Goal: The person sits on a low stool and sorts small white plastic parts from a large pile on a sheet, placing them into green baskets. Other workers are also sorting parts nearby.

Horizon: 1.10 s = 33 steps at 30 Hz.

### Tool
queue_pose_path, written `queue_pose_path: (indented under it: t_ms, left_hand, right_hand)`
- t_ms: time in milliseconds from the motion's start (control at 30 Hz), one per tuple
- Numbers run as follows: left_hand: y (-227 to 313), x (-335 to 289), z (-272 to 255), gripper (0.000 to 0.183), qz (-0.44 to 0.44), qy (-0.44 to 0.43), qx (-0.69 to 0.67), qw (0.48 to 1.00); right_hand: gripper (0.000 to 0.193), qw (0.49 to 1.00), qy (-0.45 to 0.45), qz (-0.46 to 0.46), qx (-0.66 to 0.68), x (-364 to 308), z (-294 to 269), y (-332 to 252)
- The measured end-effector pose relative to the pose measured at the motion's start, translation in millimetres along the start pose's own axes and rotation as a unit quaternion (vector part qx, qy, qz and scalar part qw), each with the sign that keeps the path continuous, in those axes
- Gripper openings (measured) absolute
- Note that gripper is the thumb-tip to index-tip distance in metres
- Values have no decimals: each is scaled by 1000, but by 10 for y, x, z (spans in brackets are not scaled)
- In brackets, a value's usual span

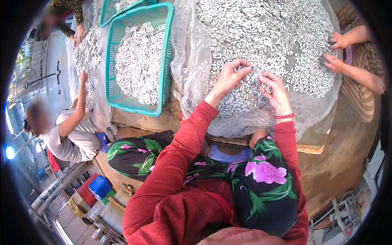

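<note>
My left hand [232, 78] is closed in a pinch above a heap of small grey metal pieces [239, 100]. Whatever sits between its fingertips is too small to make out. Close beside it, my right hand [273, 89], with a red bead bracelet [284, 116] at the wrist, has its fingers curled round a small grey metal piece [268, 88]. The fingertips of both hands are a short gap apart. Beyond them spreads a wide layer of similar pieces [253, 28], many of them slotted like buckles, on a pale mesh sheet [190, 53].
A teal plastic basket [109, 77] of slotted pieces stands to the left, with another teal basket [105, 14] behind it. At the right, a co-worker's hands [337, 53] touch the layer. Two more people work at the left. A blue stool [228, 154] shows below the table edge.
</note>
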<state>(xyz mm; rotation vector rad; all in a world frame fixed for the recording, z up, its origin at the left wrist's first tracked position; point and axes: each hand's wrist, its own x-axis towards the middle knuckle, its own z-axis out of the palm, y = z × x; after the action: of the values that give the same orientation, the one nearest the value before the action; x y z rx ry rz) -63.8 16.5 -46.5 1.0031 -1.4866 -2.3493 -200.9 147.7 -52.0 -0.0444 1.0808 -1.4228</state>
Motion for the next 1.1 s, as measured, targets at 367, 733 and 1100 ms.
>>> queue_pose_path:
  t_ms: [367, 733, 1100]
  left_hand:
    - [226, -33, -559, 23, 39, -147, -271, 951]
    - [-5, -5, -875, 16, -52, -103, 604, 788]
    - [265, 44, -933, 21, -96, -84, 296, 947]
  right_hand:
    - [18, 973, -64, -141, 170, -176, -408, -275]
    - [35, 815, 179, -117, -539, 238, -680, 264]
    - [15, 967, 167, -84, -174, 141, -503, 215]
